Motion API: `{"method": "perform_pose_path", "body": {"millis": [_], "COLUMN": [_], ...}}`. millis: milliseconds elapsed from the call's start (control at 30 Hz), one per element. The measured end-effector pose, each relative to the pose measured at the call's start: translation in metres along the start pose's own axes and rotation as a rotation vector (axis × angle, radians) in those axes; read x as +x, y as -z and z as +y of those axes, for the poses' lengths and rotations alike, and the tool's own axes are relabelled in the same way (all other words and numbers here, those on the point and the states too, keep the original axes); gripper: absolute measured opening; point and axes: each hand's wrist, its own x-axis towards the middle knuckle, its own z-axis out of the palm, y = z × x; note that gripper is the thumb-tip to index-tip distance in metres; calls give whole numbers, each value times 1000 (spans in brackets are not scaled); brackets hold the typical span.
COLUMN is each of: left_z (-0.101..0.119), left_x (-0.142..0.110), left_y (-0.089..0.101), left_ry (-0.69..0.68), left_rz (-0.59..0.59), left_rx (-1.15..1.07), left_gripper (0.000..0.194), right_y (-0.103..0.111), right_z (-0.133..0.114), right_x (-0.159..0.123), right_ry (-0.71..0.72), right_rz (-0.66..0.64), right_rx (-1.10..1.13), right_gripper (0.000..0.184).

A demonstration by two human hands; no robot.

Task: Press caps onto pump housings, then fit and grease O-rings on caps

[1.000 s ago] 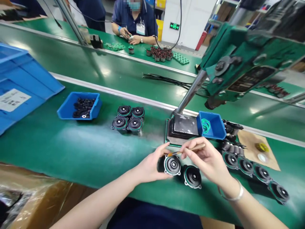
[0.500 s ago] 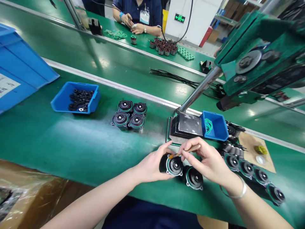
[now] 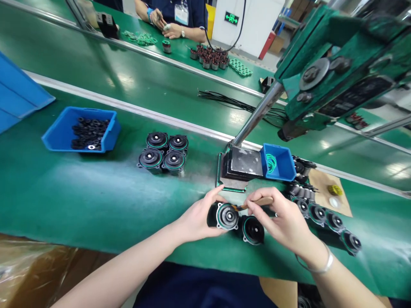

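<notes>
My left hand is wrapped round a black motor housing with a metal flange, a green ring and a small bright shaft tip in the centre. In my right hand is a small brush with a wooden handle, pinched between thumb and fingers. Its bristles touch the upper right rim of the housing, near the green ring. Just right of that housing stands a second motor housing, also with a green ring, below my right fingers.
Left are a group of several housings and a blue bin of small black parts. Ahead stands a green press; beside its base, a blue bin holds green rings. More housings line the right. A co-worker sits opposite.
The brush has gone from the upper left of the held housing's rim to its upper right. The whole view has shifted, so the bench things appear further left.
</notes>
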Motion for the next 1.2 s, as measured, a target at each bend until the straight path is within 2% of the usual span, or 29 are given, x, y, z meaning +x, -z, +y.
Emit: {"method": "perform_pose_path", "body": {"millis": [167, 333, 567, 667, 933, 1200], "left_z": [-3, -2, 1, 1, -7, -6], "left_x": [-1, -1, -2, -3, -4, -3], "left_y": [-2, -5, -6, -7, -8, -9], "left_ry": [4, 10, 4, -11, -63, -44], "left_rz": [16, 26, 50, 53, 45, 61], "left_rx": [29, 41, 46, 52, 65, 42], "left_gripper": [102, 101, 104, 105, 105, 109], "right_y": [-9, -24, -39, -40, -49, -39], "right_z": [-11, -25, -36, -35, -27, -55], "right_x": [-24, -38, -34, -27, -16, -26], "right_ry": [8, 60, 104, 133, 384, 590], "right_rz": [113, 127, 249, 328, 154, -42], "right_rx": [-50, 12, 137, 98, -253, -379], "right_gripper": [13, 16, 18, 23, 20, 18]}}
